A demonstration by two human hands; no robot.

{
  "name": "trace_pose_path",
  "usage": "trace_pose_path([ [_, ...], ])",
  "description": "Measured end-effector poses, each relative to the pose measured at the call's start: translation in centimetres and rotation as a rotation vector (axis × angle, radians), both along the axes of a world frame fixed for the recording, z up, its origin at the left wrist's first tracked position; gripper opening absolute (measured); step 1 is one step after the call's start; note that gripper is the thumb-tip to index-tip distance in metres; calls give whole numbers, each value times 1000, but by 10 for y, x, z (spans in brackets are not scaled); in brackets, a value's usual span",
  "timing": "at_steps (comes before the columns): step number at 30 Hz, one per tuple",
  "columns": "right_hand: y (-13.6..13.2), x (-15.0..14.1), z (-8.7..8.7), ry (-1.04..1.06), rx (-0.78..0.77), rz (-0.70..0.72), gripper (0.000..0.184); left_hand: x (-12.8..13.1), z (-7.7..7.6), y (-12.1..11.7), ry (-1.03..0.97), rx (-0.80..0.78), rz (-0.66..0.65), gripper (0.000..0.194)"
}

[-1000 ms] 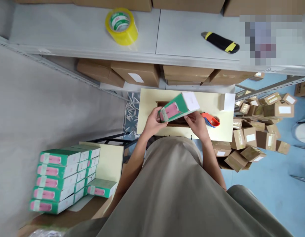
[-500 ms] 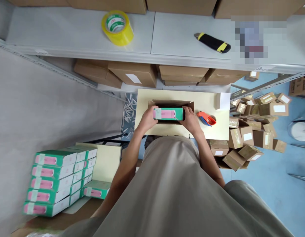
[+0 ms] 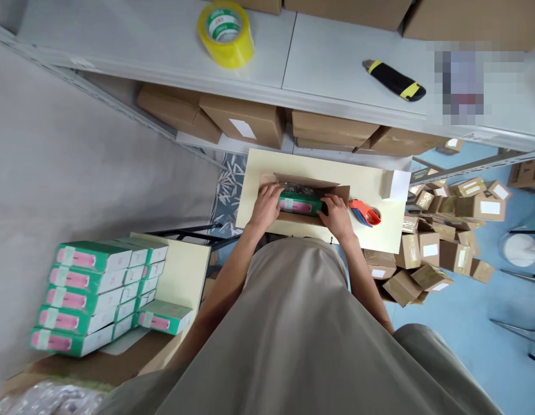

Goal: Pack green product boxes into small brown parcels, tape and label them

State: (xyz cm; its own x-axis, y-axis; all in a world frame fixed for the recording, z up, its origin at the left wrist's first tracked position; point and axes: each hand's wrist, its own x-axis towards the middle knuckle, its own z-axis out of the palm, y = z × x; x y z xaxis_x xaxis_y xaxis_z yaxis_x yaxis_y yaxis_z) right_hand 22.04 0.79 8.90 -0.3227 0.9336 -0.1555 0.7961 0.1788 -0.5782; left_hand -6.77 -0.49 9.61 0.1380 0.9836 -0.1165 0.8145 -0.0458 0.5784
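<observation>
A green box with a pink bottle picture (image 3: 300,206) lies inside an open cardboard carton (image 3: 306,219) on the cream tabletop. My left hand (image 3: 266,206) grips its left end, and my right hand (image 3: 335,215) grips the right end with fingers bent over it. Clear plastic wrap (image 3: 298,188) shows in the carton behind the green box. To the right of the carton lies an orange and blue tape dispenser (image 3: 365,213). Near the table's back right corner stands a small white box or stack (image 3: 396,185).
Stacked green boxes (image 3: 77,279) stand at lower left beside bubble wrap (image 3: 51,397). Above the table, a grey shelf (image 3: 267,52) bears a yellow tape roll (image 3: 226,34) and a utility knife (image 3: 395,80). Taped cartons (image 3: 451,230) pile up at right.
Both hands have lowered the green box into the carton, and plastic wrap now shows behind it. The view has shifted and tilted slightly.
</observation>
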Motion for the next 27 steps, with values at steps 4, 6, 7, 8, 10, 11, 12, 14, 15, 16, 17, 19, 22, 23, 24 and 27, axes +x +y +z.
trace_pose_path([
  [4,-9,21,4,45,205,-272,48,-8,5,-11,-51,130,312,67],
  [6,-11,32,1,22,226,-374,62,-12,3,-15,-71,145,472,69],
  [7,-11,37,-1,10,184,-382,66,-14,1,-17,-77,117,524,67],
  [8,-11,40,-4,-5,106,-365,68,-15,-1,-18,-81,65,550,62],
  [10,-10,42,-8,-55,-114,-286,61,-16,-5,-21,-73,-86,536,41],
  [11,-10,41,-8,-87,-215,-242,57,-16,-6,-22,-58,-162,512,29],
  [12,-9,37,-7,-118,-284,-209,55,-16,-7,-24,-36,-222,493,21],
  [14,-8,28,-2,-151,-310,-190,56,-18,-7,-32,9,-283,485,18],
  [15,-7,22,3,-147,-285,-195,57,-20,-7,-38,22,-287,501,19],
  [16,-7,15,8,-133,-252,-200,59,-24,-6,-46,23,-280,525,20],
  [17,-7,8,14,-113,-222,-197,60,-29,-5,-56,14,-269,554,20],
  [19,-7,-10,27,-68,-192,-153,63,-44,-2,-81,-30,-252,624,19],
  [22,-11,-48,43,-11,-191,-35,66,-75,6,-135,-125,-236,758,19],
  [23,-14,-65,47,7,-202,8,67,-87,9,-156,-156,-231,807,18],
  [24,-18,-83,50,25,-218,53,69,-99,13,-180,-188,-225,858,18],
  [27,-39,-145,51,64,-280,197,75,-131,23,-255,-270,-193,1012,16],
])
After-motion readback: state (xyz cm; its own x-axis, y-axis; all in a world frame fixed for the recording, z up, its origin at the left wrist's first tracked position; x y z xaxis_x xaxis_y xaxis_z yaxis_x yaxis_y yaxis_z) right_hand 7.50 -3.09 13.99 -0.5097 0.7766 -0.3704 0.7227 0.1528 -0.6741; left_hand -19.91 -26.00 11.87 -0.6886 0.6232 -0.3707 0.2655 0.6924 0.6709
